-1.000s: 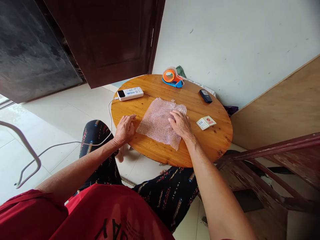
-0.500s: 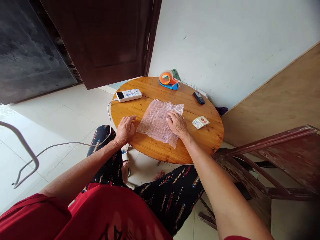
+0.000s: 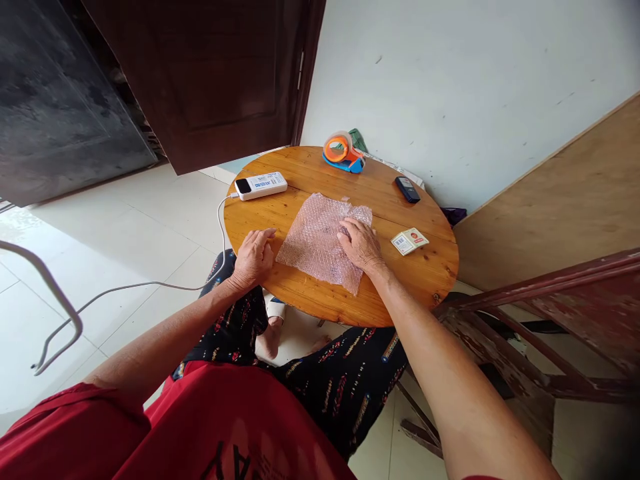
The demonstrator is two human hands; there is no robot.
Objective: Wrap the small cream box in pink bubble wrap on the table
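Neither flat, open hand has moved: right hand (image 3: 361,244) apparently presses bubble wrap (image 3: 320,240), left hand (image 3: 253,255) beside it.

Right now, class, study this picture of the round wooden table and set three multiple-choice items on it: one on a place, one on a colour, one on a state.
1. Where does the tape dispenser stand?
A. at the far edge of the table, near the wall
B. on the floor
C. under the bubble wrap

2. What colour is the power bank?
A. red
B. white
C. green

3. How does the right hand meet the bubble wrap?
A. it lifts the sheet off the table
B. it hovers clear of it
C. it lies flat on the sheet

Answers:
1 A: the orange and blue dispenser sits at the table's far rim by the wall.
2 B: its case is white, with a white cable plugged in.
3 C: palm and fingers rest on the sheet, which lies spread on the wood; the left hand rests beside it.
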